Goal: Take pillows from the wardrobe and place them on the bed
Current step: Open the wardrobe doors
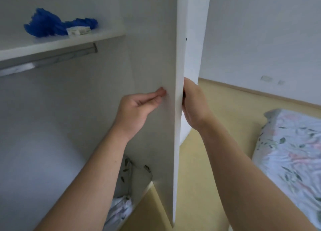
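The white wardrobe door stands open edge-on in front of me. My right hand wraps around its outer side at the edge, where a dark handle peeks out. My left hand presses its fingertips flat against the door's inner face. Low inside the wardrobe, a floral-patterned pillow shows beside my left forearm, mostly hidden by the arm and the door. The bed, covered in floral bedding, lies at the right edge.
A wardrobe shelf at upper left carries a blue crumpled bundle and a small white box; a hanging rail runs beneath it. Yellowish floor lies between wardrobe and bed, with a white wall behind.
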Tool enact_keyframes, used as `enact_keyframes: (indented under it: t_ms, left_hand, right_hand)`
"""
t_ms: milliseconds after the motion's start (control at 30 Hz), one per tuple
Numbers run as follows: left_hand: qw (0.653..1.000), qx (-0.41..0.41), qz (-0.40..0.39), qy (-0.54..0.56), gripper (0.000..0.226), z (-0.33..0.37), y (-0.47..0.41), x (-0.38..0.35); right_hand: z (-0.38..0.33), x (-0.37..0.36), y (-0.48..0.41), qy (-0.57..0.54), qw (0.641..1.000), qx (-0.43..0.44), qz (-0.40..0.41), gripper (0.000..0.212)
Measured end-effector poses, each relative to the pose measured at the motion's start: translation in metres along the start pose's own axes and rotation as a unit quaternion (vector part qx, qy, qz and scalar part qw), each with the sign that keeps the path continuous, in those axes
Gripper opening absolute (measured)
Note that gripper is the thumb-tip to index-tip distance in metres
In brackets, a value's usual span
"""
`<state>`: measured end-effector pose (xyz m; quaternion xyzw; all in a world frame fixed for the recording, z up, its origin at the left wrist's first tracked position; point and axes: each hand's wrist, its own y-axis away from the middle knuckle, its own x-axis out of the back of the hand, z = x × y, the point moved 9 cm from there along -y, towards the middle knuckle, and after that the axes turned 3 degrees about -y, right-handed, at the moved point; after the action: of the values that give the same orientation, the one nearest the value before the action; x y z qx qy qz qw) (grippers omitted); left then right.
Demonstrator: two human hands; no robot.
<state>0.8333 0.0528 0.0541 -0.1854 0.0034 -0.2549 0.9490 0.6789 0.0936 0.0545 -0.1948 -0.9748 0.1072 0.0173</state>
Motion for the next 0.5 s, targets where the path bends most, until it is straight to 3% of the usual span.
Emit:
enact_keyframes:
  t_ms: [133,233,333,433,500]
  left_hand:
    - [0.999,-0.013,-0.022,-0.026,0.027,0.0,-0.021,-0.035]
    - [0.998,-0.02,-0.045,-0.038,0.03,-0.006,-0.037,-0.06]
    - [0.995,-0.02,-0.089,-0.046,0.039,-0.011,-0.048,-0.09]
    - [0.991,-0.016,-0.126,-0.033,0.046,-0.014,-0.055,-0.113]
    - [0.99,-0.005,-0.142,-0.019,0.048,-0.019,-0.061,-0.123]
  right_hand:
    - [0.009,0.043,0.004,0.04,0.997,-0.045,0.036,0.04]
    - [0.016,0.076,0.017,0.062,0.991,-0.053,0.101,0.052]
    - [0.011,0.101,0.026,0.166,0.971,-0.015,0.169,0.056]
    - [0.009,0.112,0.028,0.314,0.934,0.0,0.172,0.03]
    - [0.009,0.113,0.027,0.371,0.912,0.002,0.175,0.024]
